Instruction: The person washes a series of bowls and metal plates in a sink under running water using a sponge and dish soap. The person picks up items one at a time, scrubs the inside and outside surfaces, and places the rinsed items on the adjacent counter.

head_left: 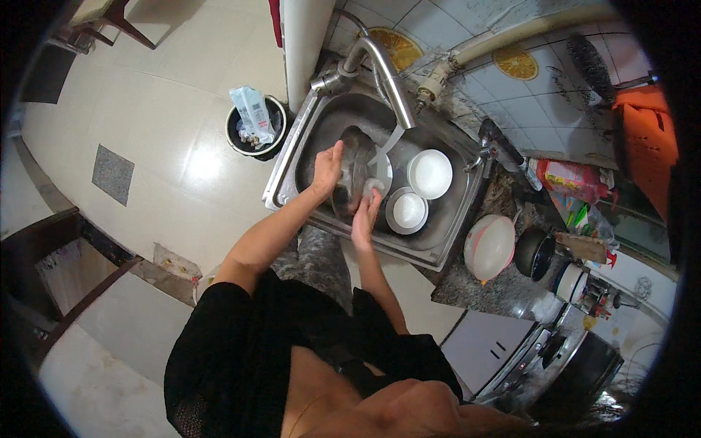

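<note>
Both the left hand point(328, 169), fingers straight, and the right hand point(366, 217), fingers by a pale wad point(374, 187), are at a dark round vessel point(349, 179) in the steel sink point(447, 232); I cannot tell how firmly either grips. White bowls point(429, 174) sit just right; the tap point(387, 82) arches above. Beyond, a speckled table point(467, 289) bears a pink-rimmed basin point(491, 250); a bin point(270, 151) stands on the tiled floor point(182, 109). The hands partly hide the vessel, its kind unclear; the stove point(551, 349) fades into the lens's dark rim.

No words or numbers can be read: markings on the pale-blue packet point(250, 109) in the bin point(259, 153), between ten and eleven o'clock, and the pink packet point(569, 179), near three, are too small.
</note>
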Motion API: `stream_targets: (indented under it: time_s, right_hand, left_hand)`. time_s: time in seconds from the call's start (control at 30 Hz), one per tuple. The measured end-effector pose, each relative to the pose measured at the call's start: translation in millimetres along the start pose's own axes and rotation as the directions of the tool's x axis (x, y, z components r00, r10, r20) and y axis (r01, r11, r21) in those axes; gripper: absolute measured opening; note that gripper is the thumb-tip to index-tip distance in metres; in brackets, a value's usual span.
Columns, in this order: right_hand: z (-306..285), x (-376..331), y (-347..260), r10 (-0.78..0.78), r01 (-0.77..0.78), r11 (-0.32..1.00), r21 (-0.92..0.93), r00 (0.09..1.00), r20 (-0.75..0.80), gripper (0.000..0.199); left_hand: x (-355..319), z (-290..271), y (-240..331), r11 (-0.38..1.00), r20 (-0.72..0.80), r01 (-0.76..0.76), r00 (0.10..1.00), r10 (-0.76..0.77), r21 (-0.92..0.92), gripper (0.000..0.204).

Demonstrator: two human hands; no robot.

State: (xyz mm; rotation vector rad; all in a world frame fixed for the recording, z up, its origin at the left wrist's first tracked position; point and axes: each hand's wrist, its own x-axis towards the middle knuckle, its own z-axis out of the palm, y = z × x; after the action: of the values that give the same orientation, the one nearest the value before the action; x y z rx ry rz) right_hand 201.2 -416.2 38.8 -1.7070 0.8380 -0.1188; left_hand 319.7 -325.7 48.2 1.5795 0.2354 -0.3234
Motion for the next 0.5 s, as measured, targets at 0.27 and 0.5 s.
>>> stream_targets:
  time_s: [0.27,0.5]
  right_hand:
    - [26,-23,-99,-0.492,0.501,0.827,-0.256,0.864,0.102,0.032]
    - [30,85,-93,-0.207,0.206,0.978,0.026,0.967,0.149,0.036]
  left_hand:
    - [35,23,-15,0.892,0.192,0.257,0.961,-0.197,-0.372,0.042]
    - [13,1,41,0.854,0.432,0.486,0.821,-0.373,-0.186,0.043]
